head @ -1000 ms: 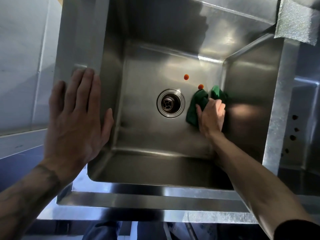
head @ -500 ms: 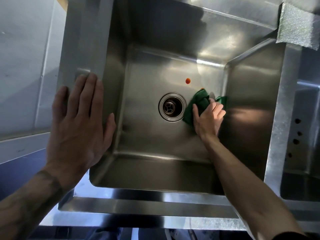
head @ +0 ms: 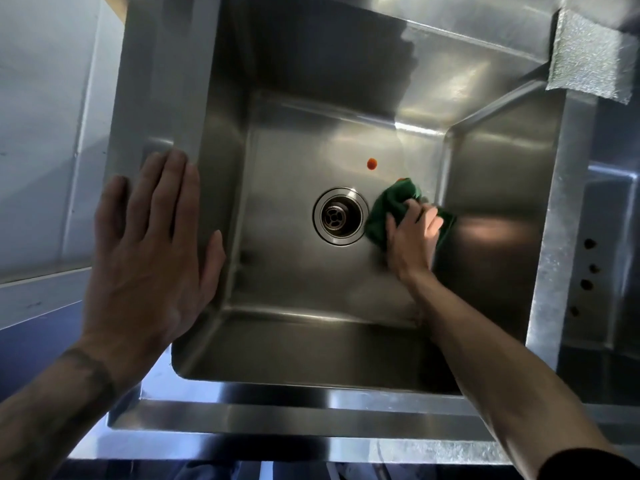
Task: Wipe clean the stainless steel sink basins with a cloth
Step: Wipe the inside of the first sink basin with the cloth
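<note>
- At the basin floor [head: 311,278], the right hand [head: 412,237] curls its fingers [head: 431,221] over the bunched green cloth [head: 388,209] and presses it down.
- Risk: a bunched cloth wipes a narrow track, so a stroke may smear or miss the red spot [head: 371,163].
- Cloth position: under the fingers, protruding past the fingertips, just beside the drain [head: 340,216].
- Left hand [head: 149,251]: fingers straight, flat on the sink rim [head: 162,98].

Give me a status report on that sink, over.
Left hand flat on sink rim. Right hand grips green cloth on basin floor, beside drain. Orange spot beyond drain not yet wiped. Nothing in the way.
</note>
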A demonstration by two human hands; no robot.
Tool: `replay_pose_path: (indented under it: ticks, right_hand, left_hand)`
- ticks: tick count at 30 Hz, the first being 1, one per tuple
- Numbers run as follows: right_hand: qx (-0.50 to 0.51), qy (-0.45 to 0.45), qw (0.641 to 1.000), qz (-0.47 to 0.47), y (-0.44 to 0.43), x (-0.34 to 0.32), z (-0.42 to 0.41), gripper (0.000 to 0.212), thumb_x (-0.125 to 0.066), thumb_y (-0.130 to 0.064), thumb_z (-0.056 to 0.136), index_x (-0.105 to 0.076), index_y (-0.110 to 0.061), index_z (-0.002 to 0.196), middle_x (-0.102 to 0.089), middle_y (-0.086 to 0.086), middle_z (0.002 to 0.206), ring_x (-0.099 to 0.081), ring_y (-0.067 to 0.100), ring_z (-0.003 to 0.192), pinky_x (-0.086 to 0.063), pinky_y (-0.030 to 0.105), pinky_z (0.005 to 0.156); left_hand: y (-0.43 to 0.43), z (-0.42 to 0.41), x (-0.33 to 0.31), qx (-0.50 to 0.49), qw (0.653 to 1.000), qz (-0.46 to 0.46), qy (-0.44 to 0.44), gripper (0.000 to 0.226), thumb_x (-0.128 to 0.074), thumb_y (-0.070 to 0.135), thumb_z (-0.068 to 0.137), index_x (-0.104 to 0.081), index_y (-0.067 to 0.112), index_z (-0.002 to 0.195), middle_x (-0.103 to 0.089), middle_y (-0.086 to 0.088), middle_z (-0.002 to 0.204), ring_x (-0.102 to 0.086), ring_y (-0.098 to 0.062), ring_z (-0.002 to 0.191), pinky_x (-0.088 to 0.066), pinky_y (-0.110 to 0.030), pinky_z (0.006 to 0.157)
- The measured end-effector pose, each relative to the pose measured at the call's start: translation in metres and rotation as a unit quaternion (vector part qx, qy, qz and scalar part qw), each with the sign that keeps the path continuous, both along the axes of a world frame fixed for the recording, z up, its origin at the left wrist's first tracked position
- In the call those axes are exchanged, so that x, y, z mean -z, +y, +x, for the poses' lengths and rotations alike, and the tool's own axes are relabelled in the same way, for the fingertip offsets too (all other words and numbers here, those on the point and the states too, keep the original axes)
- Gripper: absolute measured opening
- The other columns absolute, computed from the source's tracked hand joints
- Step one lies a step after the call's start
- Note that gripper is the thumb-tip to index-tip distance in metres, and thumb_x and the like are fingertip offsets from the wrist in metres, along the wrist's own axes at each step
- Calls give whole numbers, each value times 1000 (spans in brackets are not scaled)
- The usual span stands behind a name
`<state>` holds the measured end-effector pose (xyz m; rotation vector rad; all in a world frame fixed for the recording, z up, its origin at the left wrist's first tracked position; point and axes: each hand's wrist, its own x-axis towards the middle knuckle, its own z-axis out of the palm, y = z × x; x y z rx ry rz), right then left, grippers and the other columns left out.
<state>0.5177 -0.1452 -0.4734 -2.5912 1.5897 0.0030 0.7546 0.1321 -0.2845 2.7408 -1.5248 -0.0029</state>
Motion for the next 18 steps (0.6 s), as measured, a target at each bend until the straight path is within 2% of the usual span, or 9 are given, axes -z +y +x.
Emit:
replay_pose_path:
  ticks: [1,3,5,7,8,10,12,14,18]
  right_hand:
    - [52,-5,998,-17,-8,0,10,45,-52,-41,95,-56,-6,123,-56,26,121,-55,44,98,-48,48,84]
    - [68,-5,997,-37,-1,0,15,45,-54,-40,96,-57,-6,125,-56,26,124,-55,44,100,-45,48,88]
    - [-27,6,1000,1,22,-2,-4,47,-55,-39,99,-50,-6,133,-48,25,135,-49,43,112,-41,51,97]
    - [-151,17,988,35,26,-3,-34,49,-57,-38,99,-47,-8,137,-42,22,138,-46,40,116,-43,51,98]
    - [-178,28,983,39,18,-4,-43,49,-56,-38,99,-47,-8,137,-42,21,138,-47,41,116,-45,51,97]
    - [-125,38,991,24,0,0,-40,47,-55,-35,98,-47,-8,135,-45,24,137,-50,44,114,-47,53,96]
    - [14,14,1000,-1,-8,5,-17,46,-54,-34,98,-50,-7,135,-49,26,135,-51,45,110,-47,52,94]
    - [42,-8,999,2,5,1,-3,47,-56,-35,98,-50,-7,136,-47,26,137,-49,46,111,-44,52,97]
    - [-201,16,978,52,42,-6,-52,52,-58,-36,97,-49,-4,138,-44,27,137,-47,43,118,-46,51,101]
  left_hand:
    - [0,0,0,-1,1000,-1,-1,70,-38,37,109,-22,-5,163,-26,-26,170,-25,-42,159,-20,-59,128]
    - [0,-1,0,-4,1000,-1,0,70,-38,37,109,-23,-5,163,-27,-26,170,-25,-42,158,-19,-59,128]
    - [0,0,-1,-3,1000,-3,4,70,-39,37,109,-23,-5,163,-27,-26,170,-25,-43,158,-18,-59,128]
    - [0,0,-1,-1,1000,-3,3,70,-39,37,109,-23,-5,163,-27,-26,169,-25,-43,158,-17,-58,129]
    - [0,0,-1,-1,1000,-2,3,70,-39,37,109,-23,-5,163,-27,-27,169,-25,-43,158,-17,-58,129]
    - [0,0,-1,-2,1000,-3,1,70,-39,37,109,-23,-5,163,-26,-26,170,-25,-42,159,-15,-57,129]
    - [0,0,0,-4,1000,-1,-4,70,-38,37,109,-22,-4,163,-26,-25,170,-24,-42,159,-14,-56,130]
    - [0,0,0,-3,1000,-2,-3,69,-37,37,109,-23,-4,163,-26,-26,170,-24,-42,159,-14,-56,129]
    - [0,0,-1,-2,1000,0,-1,70,-38,37,109,-23,-5,163,-26,-26,170,-25,-43,159,-15,-57,129]
